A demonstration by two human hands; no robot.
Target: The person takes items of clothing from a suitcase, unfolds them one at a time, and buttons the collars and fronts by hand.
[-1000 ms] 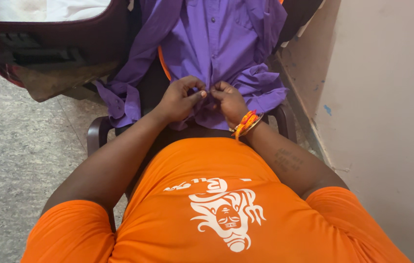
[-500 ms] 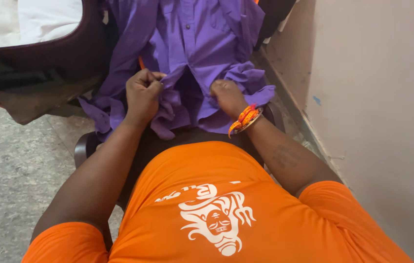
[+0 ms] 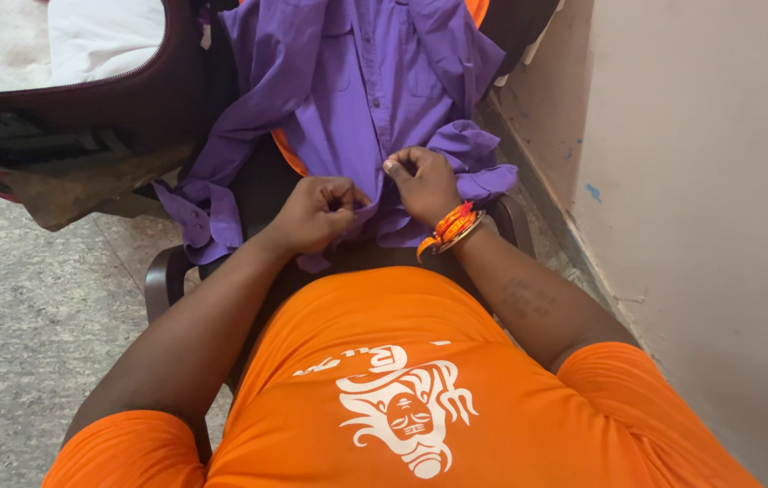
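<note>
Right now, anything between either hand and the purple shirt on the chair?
Nothing visible. The left hand and right hand both already pinch the purple shirt at its lower front, side by side. The chair lies under the cloth.

Both bare forearms reach forward from short orange sleeves and converge at the centre of the view. The left hand [image 3: 316,215] is curled into a loose fist, knuckles up, fingers tucked under and pinched shut. The right hand [image 3: 422,183] sits just beside it, slightly further forward, fingers bent inward with the thumbnail showing, also closed in a pinch. Orange bangles [image 3: 450,228] ring the right wrist.
</note>
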